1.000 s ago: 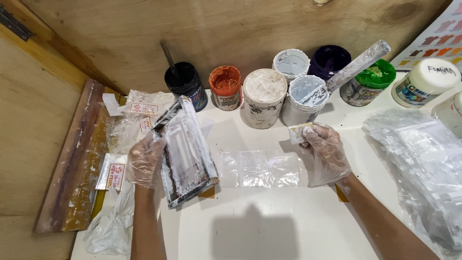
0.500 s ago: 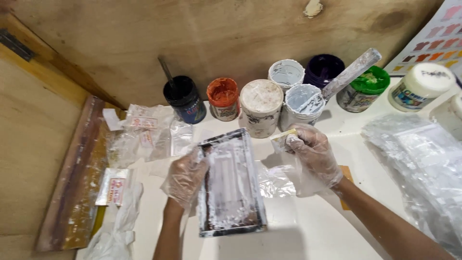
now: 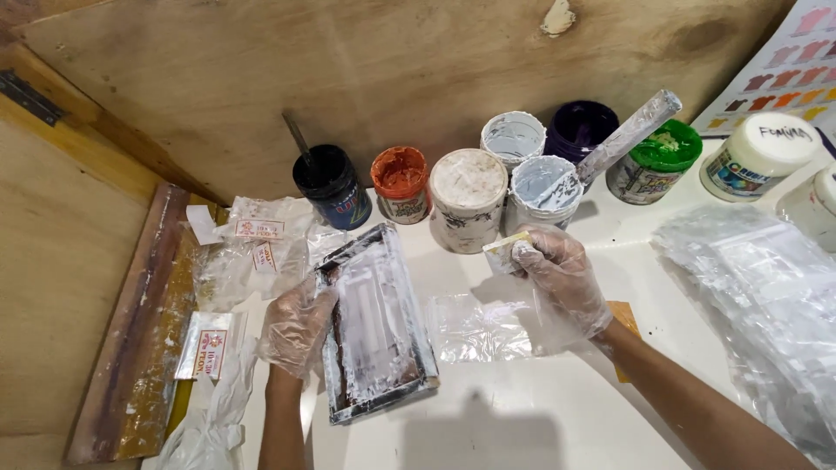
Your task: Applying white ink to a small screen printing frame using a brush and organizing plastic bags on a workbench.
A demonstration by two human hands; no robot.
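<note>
Screen-print setup, mid-cycle by the look of it. Left hand (image 3: pixel 296 324), gloved, is closed on the left edge of the small printing frame (image 3: pixel 376 324); frame sits flat on the white counter (image 3: pixel 522 418), long side running away from the person, mesh smeared white. Right hand (image 3: pixel 564 280), gloved, is closed around a small squeegee (image 3: pixel 505 254), held up off the counter just right of the frame's far end. A clear plastic bag (image 3: pixel 479 326) lies flat just beside the frame's right edge, under the right forearm.

My read: frame is being positioned, squeegee ready. Next move needs the frame square over a bag and held down firm before any pull.

Room: paint jars (image 3: pixel 468 198) crowd the far edge, close to the frame's top. Stack of clear bags (image 3: pixel 766 305) fills the right side. Printed bags (image 3: pixel 252 248) and a wooden board (image 3: pixel 139 331) take up the left. Open counter only toward the person.
</note>
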